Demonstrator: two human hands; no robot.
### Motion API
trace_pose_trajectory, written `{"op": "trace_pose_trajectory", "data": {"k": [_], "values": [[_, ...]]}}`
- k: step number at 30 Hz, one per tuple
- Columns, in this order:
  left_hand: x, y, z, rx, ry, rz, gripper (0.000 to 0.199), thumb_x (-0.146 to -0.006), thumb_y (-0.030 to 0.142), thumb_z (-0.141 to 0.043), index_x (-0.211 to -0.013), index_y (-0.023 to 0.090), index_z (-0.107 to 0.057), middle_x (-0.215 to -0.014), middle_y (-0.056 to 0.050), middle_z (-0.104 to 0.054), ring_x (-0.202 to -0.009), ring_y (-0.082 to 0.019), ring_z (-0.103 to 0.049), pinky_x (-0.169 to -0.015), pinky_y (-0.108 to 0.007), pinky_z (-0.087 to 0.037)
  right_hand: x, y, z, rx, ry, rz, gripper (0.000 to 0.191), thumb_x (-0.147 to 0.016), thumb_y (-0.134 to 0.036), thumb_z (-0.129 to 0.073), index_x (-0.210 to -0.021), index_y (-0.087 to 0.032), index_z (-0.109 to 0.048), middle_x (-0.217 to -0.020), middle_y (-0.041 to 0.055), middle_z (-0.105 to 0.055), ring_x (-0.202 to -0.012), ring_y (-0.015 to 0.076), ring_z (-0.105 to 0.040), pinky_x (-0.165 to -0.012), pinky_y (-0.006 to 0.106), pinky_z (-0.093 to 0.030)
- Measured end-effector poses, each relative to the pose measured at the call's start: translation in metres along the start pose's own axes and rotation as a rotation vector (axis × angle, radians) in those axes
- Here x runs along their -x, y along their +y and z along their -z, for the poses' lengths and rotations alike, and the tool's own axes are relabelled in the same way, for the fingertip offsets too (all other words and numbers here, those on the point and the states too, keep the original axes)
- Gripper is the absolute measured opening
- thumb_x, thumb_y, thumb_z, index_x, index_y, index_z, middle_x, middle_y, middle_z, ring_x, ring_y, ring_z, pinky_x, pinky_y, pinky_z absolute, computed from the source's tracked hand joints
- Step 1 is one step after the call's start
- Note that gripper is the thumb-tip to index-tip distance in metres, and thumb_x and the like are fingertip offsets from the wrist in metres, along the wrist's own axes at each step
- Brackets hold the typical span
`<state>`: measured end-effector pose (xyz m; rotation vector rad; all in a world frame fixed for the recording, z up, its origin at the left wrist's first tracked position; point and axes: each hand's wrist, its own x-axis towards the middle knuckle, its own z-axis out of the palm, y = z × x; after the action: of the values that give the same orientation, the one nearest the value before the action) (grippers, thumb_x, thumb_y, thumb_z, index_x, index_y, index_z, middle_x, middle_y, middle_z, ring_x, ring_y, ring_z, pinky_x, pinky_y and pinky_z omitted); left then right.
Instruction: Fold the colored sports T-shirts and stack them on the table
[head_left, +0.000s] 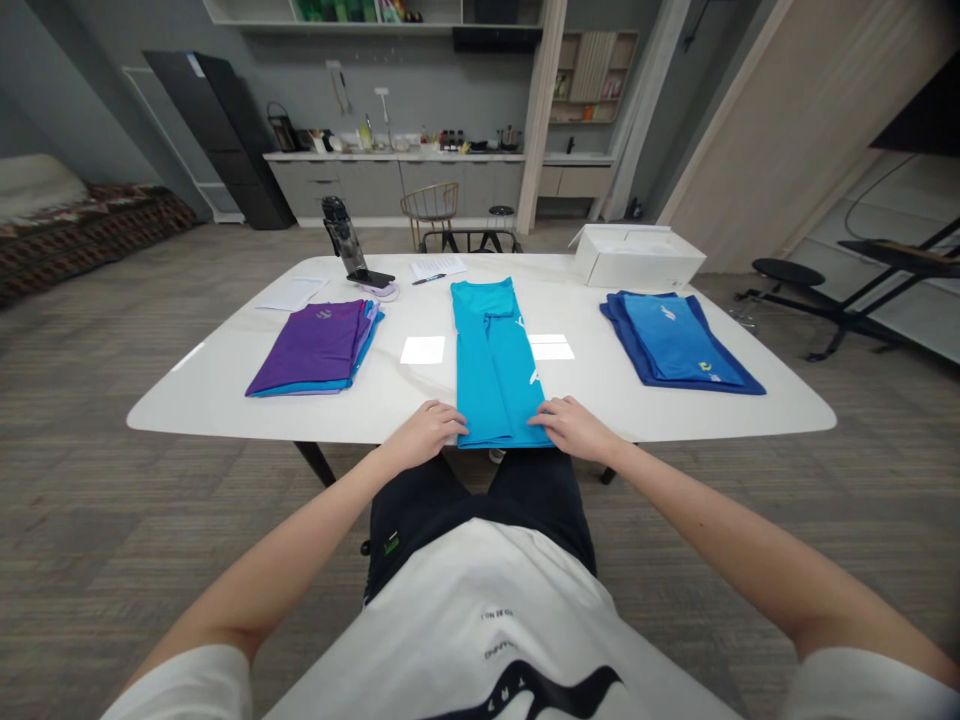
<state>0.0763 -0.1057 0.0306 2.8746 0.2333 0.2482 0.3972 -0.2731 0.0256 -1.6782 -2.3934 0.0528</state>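
A turquoise shirt (487,370), folded lengthwise into a long strip with small white marks along its right side, lies on the white table (202,400). Its near end reaches the table's front edge. At the near left corner, my left hand (429,432) has its fingers closed on the fabric. My right hand (574,425) pinches the near right corner in the same way. The fingertips are partly hidden by the hands and cloth. To the left sits a folded stack of purple and blue clothes (311,345); to the right, a stack of blue clothes (679,340).
Along the table's back are a white box (637,257), a dark bottle-shaped object (343,235), a black phone-like slab (371,278), a pen (429,279) and paper sheets (291,294). Beyond stand a chair (431,205) and a kitchen counter (390,157). A black stool (787,272) is at right.
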Motion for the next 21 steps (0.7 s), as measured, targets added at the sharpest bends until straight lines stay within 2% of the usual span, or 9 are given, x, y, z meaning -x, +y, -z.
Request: {"op": "trace_pose_trajectory", "data": {"k": [4, 7, 9, 12, 13, 15, 18, 21], "values": [[-0.010, -0.015, 0.000, 0.125, -0.064, -0.113, 0.032, -0.097, 0.018, -0.050, -0.119, 0.029, -0.071, -0.135, -0.006, -0.066, -0.135, -0.021, -0.051, -0.120, -0.043, -0.028, 0.016, 0.026, 0.006, 0.025, -0.067, 0.026, 0.035, -0.097, -0.014, -0.047, -0.121, -0.024, -0.071, -0.116, 0.0112, -0.066, -0.106, 0.0243, -0.060, -0.088, 0.038, -0.040], [-0.020, -0.016, -0.001, 0.278, -0.078, -0.128, 0.025, -0.098, 0.029, -0.053, -0.113, 0.028, -0.073, -0.129, -0.008, -0.069, -0.132, -0.021, -0.054, -0.118, -0.039, -0.033, 0.021, 0.032, 0.006, -0.014, -0.083, 0.051, 0.031, -0.101, -0.021, -0.047, -0.120, -0.025, -0.071, -0.117, 0.0112, -0.066, -0.105, 0.0243, -0.060, -0.089, 0.038, -0.044], [-0.027, -0.015, -0.001, 0.391, -0.107, -0.094, 0.023, -0.097, 0.034, -0.055, -0.106, 0.026, -0.074, -0.124, -0.009, -0.071, -0.126, -0.021, -0.058, -0.115, -0.037, -0.037, 0.020, 0.030, 0.005, -0.056, -0.073, 0.048, 0.028, -0.102, -0.027, -0.047, -0.114, -0.025, -0.073, -0.117, 0.0112, -0.065, -0.104, 0.0243, -0.060, -0.090, 0.038, -0.045], [-0.039, -0.015, -0.001, 0.565, -0.095, 0.081, 0.026, -0.096, 0.040, -0.055, -0.105, 0.024, -0.072, -0.116, -0.008, -0.072, -0.114, -0.020, -0.063, -0.110, -0.036, -0.042, 0.012, 0.026, 0.004, -0.223, -0.005, -0.011, 0.026, -0.102, -0.030, -0.046, -0.107, -0.023, -0.071, -0.117, 0.0108, -0.064, -0.105, 0.0236, -0.060, -0.092, 0.038, -0.047], [-0.044, -0.016, -0.001, 0.632, -0.037, 0.158, 0.027, -0.095, 0.042, -0.055, -0.107, 0.023, -0.071, -0.114, -0.007, -0.072, -0.110, -0.020, -0.063, -0.108, -0.035, -0.044, 0.007, 0.027, 0.004, -0.299, 0.044, -0.062, 0.025, -0.101, -0.029, -0.047, -0.107, -0.022, -0.069, -0.115, 0.0105, -0.064, -0.103, 0.0230, -0.061, -0.091, 0.037, -0.048], [-0.058, -0.023, -0.001, 0.776, 0.156, 0.301, 0.030, -0.092, 0.044, -0.057, -0.109, 0.020, -0.067, -0.107, -0.005, -0.072, -0.101, -0.019, -0.064, -0.099, -0.033, -0.048, -0.009, 0.033, 0.005, -0.433, 0.170, -0.207, 0.023, -0.098, -0.028, -0.047, -0.109, -0.021, -0.066, -0.107, 0.0090, -0.066, -0.093, 0.0212, -0.062, -0.084, 0.035, -0.050], [-0.089, -0.043, 0.000, 0.983, 0.434, 0.461, 0.034, -0.087, 0.044, -0.061, -0.108, 0.018, -0.064, -0.095, -0.004, -0.069, -0.087, -0.016, -0.062, -0.085, -0.029, -0.051, -0.043, 0.055, 0.005, -0.580, 0.365, -0.397, 0.022, -0.093, -0.031, -0.048, -0.104, -0.019, -0.064, -0.095, 0.0056, -0.067, -0.083, 0.0191, -0.060, -0.074, 0.031, -0.049], [-0.123, -0.071, -0.001, 1.138, 0.539, 0.667, 0.033, -0.085, 0.042, -0.064, -0.106, 0.017, -0.063, -0.088, -0.002, -0.068, -0.077, -0.013, -0.061, -0.075, -0.026, -0.050, -0.082, 0.083, 0.003, -0.709, 0.446, -0.544, 0.020, -0.090, -0.035, -0.052, -0.096, -0.019, -0.062, -0.081, 0.0021, -0.063, -0.076, 0.0171, -0.057, -0.069, 0.028, -0.046]]}}
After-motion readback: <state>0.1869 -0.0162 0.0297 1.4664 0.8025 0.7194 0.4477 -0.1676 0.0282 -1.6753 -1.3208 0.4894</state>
